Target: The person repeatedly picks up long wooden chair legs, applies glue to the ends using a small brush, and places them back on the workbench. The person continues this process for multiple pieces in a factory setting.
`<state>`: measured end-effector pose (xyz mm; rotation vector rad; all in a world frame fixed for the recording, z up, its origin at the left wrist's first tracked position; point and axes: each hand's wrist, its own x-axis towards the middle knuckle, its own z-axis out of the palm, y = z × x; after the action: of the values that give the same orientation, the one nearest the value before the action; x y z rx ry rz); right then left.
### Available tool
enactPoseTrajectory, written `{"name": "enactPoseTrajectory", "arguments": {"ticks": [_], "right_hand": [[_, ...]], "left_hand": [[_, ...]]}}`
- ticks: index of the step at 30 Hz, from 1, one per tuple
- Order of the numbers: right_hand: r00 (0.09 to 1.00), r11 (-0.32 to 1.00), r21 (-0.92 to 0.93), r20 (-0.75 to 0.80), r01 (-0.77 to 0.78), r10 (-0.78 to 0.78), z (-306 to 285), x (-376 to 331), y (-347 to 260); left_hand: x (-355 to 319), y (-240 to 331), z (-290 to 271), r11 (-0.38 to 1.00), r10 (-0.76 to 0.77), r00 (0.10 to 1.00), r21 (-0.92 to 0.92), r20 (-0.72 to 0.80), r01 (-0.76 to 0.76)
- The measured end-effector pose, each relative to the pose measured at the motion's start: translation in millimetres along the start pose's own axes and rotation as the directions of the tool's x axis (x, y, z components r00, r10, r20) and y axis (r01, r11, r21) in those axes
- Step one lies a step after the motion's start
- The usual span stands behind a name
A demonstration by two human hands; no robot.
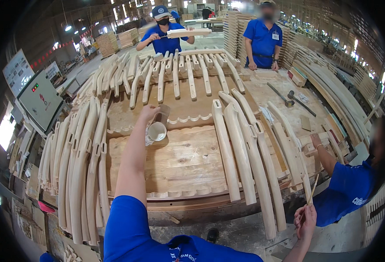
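Note:
My left hand point(148, 113) reaches out over the middle of the bench, its fingers closed at the edge of a brown piece point(162, 113). A round whitish cup point(157, 131) adjoins that piece, its mouth facing me; whether the two are joined I cannot tell. My right hand point(306, 220), low at the right, grips a thin wooden stick point(314, 187) that points upward. Several long curved wooden chair legs point(231, 150), some with slots, lie between my hands. Another stack of slotted curved legs point(83, 153) fills the left side.
A scalloped wooden board point(188, 161) lies before me. Farther off, more curved legs point(190, 74) lie in a row. One co-worker point(168, 37) holds a wooden piece; another point(263, 41) stands at the bench. A third person's arm point(328, 155) reaches in at right, near a mallet point(287, 102).

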<state>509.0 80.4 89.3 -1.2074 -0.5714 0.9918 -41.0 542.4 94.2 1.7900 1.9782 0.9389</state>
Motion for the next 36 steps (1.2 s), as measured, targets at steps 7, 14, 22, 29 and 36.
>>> {"name": "enactPoseTrajectory", "arguments": {"ticks": [7, 14, 22, 29, 36], "right_hand": [[0.998, 0.998, -0.053, -0.040, 0.046, -0.048, 2, 1, 2], [0.999, 0.999, -0.045, 0.042, 0.000, 0.002, 21, 10, 4], [0.986, 0.999, -0.029, 0.165, 0.039, -0.034, 41, 16, 17], [0.953, 0.999, 0.041, 0.302, 0.030, -0.040, 90, 7, 22], [0.862, 0.998, -0.035, 0.506, 0.043, -0.020, 148, -16, 26]], "left_hand": [[12, -17, 2, 0.905, -0.174, 0.964, -0.353, 0.199, 0.237], [-14, -48, -10, 0.910, -0.213, 0.960, -0.323, 0.179, 0.262], [-74, -6, -84, -0.342, 0.362, 0.891, -0.850, 0.273, 0.400], [-173, 15, -132, -0.550, 0.308, 0.924, -0.750, 0.227, 0.367], [-291, 1, -210, 0.920, -0.044, 0.982, -0.390, -0.184, -0.031]]}}
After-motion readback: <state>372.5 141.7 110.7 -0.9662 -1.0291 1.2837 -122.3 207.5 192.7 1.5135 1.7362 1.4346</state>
